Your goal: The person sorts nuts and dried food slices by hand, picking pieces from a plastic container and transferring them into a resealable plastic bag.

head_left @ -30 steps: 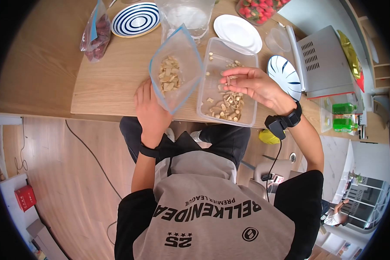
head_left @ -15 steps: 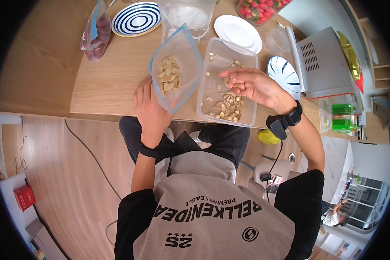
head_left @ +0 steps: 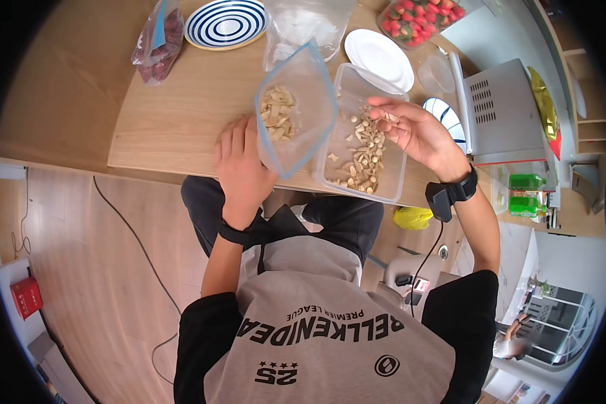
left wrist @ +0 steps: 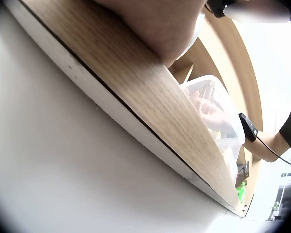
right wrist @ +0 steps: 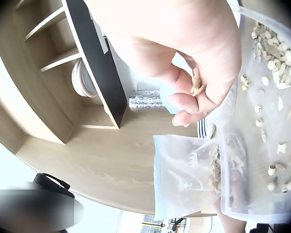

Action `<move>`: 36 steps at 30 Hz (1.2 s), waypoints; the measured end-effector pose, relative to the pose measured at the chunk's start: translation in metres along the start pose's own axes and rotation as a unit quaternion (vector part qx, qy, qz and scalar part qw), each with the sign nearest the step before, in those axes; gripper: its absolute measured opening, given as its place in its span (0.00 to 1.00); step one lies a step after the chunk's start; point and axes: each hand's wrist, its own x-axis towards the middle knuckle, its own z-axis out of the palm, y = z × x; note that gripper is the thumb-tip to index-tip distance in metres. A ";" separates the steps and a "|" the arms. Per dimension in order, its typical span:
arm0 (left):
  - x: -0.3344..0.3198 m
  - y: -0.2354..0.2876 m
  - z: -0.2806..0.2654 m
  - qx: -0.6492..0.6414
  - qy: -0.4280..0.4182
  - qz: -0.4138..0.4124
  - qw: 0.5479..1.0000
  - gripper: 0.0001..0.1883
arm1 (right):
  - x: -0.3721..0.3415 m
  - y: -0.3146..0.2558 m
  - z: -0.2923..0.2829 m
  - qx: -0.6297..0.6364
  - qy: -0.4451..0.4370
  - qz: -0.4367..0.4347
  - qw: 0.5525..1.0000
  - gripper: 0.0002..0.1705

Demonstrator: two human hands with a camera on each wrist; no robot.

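My right hand point(head_left: 417, 135) hangs over the right rim of a clear plastic container point(head_left: 402, 168). Its fingers and thumb are curled round a few pale dried slices point(right wrist: 198, 83). Inside the container lie more dried slices mixed with round lotus seeds point(right wrist: 271, 169), spread loosely over the bottom. My left hand point(head_left: 242, 161) rests at the table's front edge and grips the lower side of a zip bag point(head_left: 310, 124), its thumb mostly hidden. The bag stands beside the container, blue-edged mouth spread wide, with pale dried slices point(head_left: 276, 111) inside.
Behind stand a blue-ringed plate point(head_left: 225, 23), a clear bag point(head_left: 306, 30), a white plate point(head_left: 377, 59) and a tub of strawberries point(head_left: 421, 20). A bag of dark red pieces point(head_left: 160, 50) lies back left. A microwave point(head_left: 491, 101) stands at the right.
My right hand has moved from over the container's middle to its right rim, with its fingers curled more. My left hand keeps its place at the zip bag. The head view has shifted slightly.
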 end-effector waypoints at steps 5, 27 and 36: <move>0.000 0.000 -0.002 -0.009 -0.005 -0.004 1.000 0.33 | -0.002 -0.005 0.006 0.023 -0.018 0.003 1.000 0.28; 0.002 -0.003 0.002 -0.027 0.006 -0.014 1.000 0.35 | 0.009 -0.055 0.116 -0.111 -0.065 -0.053 0.990 0.26; 0.000 -0.006 0.000 -0.027 -0.014 -0.013 0.999 0.36 | 0.016 -0.052 0.132 -0.111 -0.111 -0.039 0.987 0.27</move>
